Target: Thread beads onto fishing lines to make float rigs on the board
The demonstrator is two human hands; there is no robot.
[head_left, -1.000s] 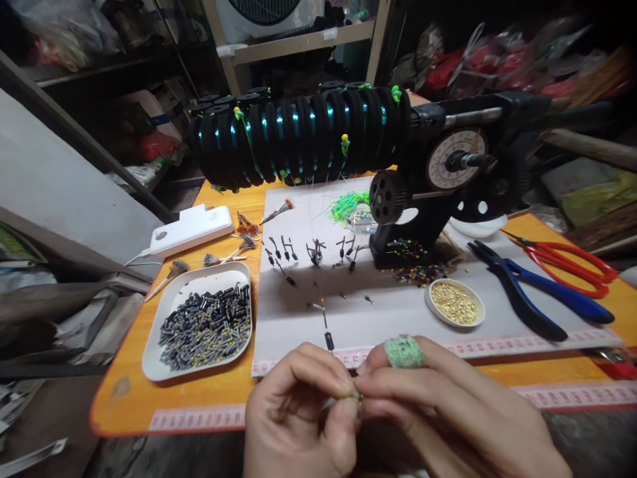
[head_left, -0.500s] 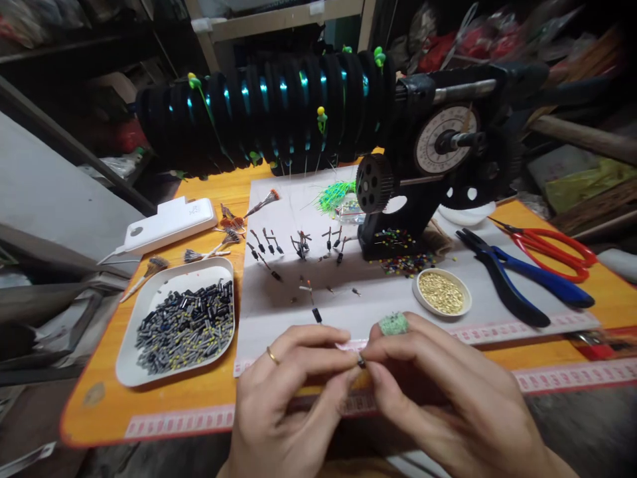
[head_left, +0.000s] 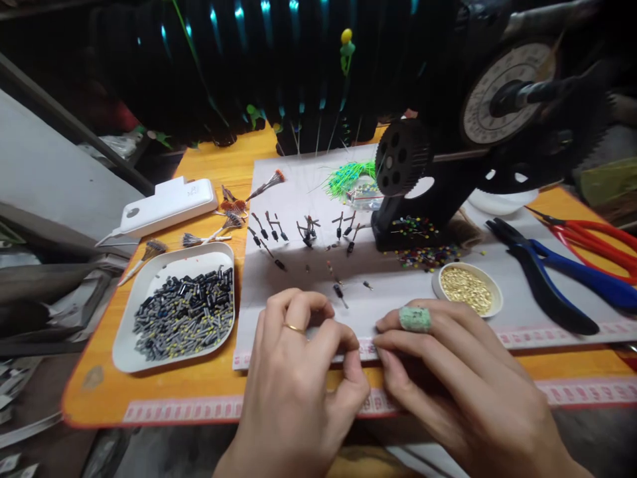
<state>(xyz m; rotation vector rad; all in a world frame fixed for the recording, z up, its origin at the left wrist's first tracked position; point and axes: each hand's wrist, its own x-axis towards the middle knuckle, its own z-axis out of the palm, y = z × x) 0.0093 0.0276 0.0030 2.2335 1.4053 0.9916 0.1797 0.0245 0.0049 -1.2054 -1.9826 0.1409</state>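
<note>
Between the dark parts point(head_left: 338, 291) and the round dish point(head_left: 436, 285) runs a lane, blocked behind by the machine point(head_left: 448, 192)

Dim indoor light is spread over the scene, with the white board point(head_left: 393, 309) rendered as a muted grey and softly shaded toward the black roller point(head_left: 279, 76) beyond it. The roller is nearly swallowed by darkness and is broken only by cyan gleams. Small highlights are caught on the black tubes point(head_left: 192, 289) left of the board. In front of the board's near edge, fine detail is smeared by blur at the fingertips of the left hand point(head_left: 303, 372) and right hand point(head_left: 458, 372). The digits on the tape measure point(head_left: 184, 409) nearest the board's front are softened. Right of the board, the red-handled scissors point(head_left: 592, 242) are stretched by wide-angle distortion.
</note>
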